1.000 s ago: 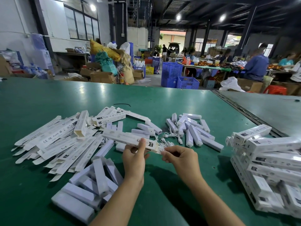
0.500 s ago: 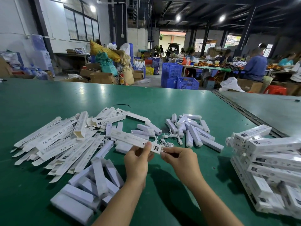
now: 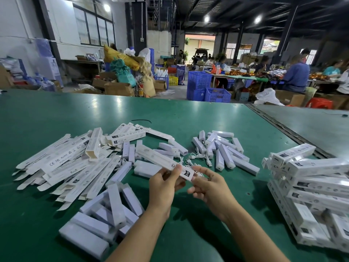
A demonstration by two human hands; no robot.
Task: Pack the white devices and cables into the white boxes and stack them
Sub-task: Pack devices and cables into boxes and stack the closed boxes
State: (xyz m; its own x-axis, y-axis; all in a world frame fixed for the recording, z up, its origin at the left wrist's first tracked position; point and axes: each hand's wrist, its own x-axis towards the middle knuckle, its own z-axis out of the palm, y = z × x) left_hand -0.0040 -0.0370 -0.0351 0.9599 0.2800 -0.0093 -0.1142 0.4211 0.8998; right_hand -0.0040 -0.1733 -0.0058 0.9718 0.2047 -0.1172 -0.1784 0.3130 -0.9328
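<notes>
My left hand (image 3: 164,184) grips a long white box (image 3: 158,159) near its right end, thumb on top; the box slants up to the left above the table. My right hand (image 3: 209,184) is at the box's right end with fingers curled, fingertips at the end flap. Flat unfolded white boxes (image 3: 62,163) lie in a heap at the left. White devices (image 3: 224,150) are piled beyond my right hand, with white cables (image 3: 198,159) beside them. More white devices (image 3: 105,210) lie at the lower left. Packed boxes (image 3: 309,188) are stacked at the right.
The green table (image 3: 188,118) stretches far ahead; a seam with a second table (image 3: 309,125) runs along the right. A thin black tie (image 3: 141,121) lies behind the boxes. Blue crates, cartons and seated workers fill the hall beyond.
The box in my left hand has tilted and shifted slightly toward my right hand. My right hand's fingers have moved from pinching a cable to the box's end.
</notes>
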